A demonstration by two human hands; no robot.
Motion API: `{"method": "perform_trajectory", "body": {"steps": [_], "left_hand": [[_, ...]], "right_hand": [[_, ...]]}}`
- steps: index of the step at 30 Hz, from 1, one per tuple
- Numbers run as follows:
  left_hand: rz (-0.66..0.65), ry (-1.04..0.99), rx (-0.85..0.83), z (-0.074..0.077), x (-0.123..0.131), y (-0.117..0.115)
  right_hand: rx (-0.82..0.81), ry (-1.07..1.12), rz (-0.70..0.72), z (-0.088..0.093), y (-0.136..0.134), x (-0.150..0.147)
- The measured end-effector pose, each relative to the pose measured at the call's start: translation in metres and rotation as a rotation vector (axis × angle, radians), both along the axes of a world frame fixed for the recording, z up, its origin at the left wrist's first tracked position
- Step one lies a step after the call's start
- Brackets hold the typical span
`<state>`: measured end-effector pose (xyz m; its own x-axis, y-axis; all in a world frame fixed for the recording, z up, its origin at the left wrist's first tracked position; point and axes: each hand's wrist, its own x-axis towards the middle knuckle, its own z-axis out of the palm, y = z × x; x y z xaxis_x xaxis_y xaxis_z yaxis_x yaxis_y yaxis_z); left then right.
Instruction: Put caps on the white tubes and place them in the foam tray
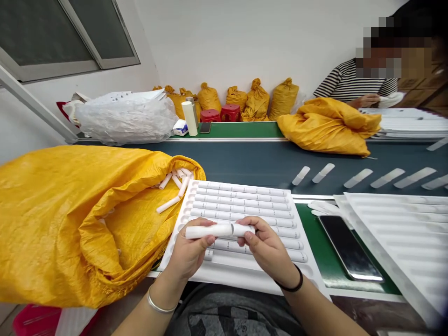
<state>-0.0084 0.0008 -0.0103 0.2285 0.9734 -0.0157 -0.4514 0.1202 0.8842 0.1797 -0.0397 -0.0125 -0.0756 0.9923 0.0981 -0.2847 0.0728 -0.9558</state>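
My left hand (191, 252) is closed around the long part of a white tube (209, 231), held level over a tray. My right hand (269, 249) grips the tube's shorter end piece (241, 230); a dark gap or band shows where the two parts meet. Beneath both hands lies a white moulded tray (241, 275), with rows of white printed tubes (241, 201) set in its grooves. Left of the tray, a large yellow woven sack (52, 200) lies with its mouth open, and loose white tubes (168, 204) spill toward the tray's edge.
A dark conveyor belt (241, 161) runs behind the tray, with several white tubes (357, 178) on its right part. A smartphone (350, 247) and another white tray (395, 242) are at right. Across the belt sit a yellow sack (325, 128) and a person in a striped shirt (345, 84).
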Motion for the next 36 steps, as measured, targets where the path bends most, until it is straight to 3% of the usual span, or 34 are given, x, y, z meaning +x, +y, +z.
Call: {"method": "perform_trajectory", "body": {"steps": [3, 7, 10, 13, 16, 20, 28, 32, 36], "left_hand": [[-0.041, 0.195, 0.002, 0.003, -0.006, 0.001], [-0.117, 0.52, 0.205, 0.021, -0.015, 0.002], [-0.122, 0.615, 0.364, 0.033, -0.019, 0.0], [-0.054, 0.65, 0.416, 0.039, -0.023, -0.002], [-0.124, 0.799, 0.516, 0.039, -0.027, -0.002], [-0.22, 0.967, 0.75, 0.036, -0.027, -0.002], [-0.075, 1.01, 0.983, 0.024, -0.021, -0.005], [-0.032, 1.039, 1.124, 0.021, -0.018, -0.005], [-0.012, 1.059, 1.191, 0.018, -0.016, -0.005]], "right_hand": [[0.151, -0.218, 0.012, 0.006, -0.001, 0.017], [0.398, -0.55, 0.003, 0.015, 0.001, 0.033], [0.515, -0.647, -0.04, 0.022, 0.004, 0.037], [0.561, -0.7, -0.051, 0.027, 0.005, 0.035], [0.598, -0.741, -0.072, 0.028, 0.006, 0.032], [0.6, -0.808, -0.079, 0.027, 0.01, 0.031], [0.514, -0.913, -0.02, 0.026, 0.014, 0.037], [0.341, -0.845, 0.057, 0.022, 0.015, 0.032], [0.282, -0.745, 0.084, 0.021, 0.013, 0.024]]}}
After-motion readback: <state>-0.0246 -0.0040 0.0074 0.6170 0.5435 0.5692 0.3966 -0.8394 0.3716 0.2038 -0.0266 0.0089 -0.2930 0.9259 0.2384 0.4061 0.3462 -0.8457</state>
